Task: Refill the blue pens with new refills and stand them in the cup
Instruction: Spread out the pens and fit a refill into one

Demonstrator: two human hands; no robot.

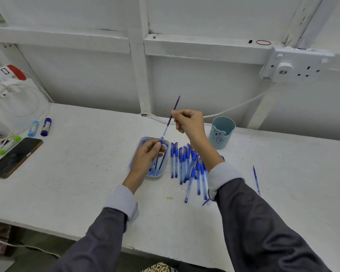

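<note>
Table (pixel 77 183); right hand (pixel 188 119) above left hand (pixel 145 154).

Capped blue pens (pixel 182 163) lie heaped near upright teal cup (pixel 222 132).

Blue pens (pixel 186 165), pale teal bear-print cup (pixel 221 132)
</note>
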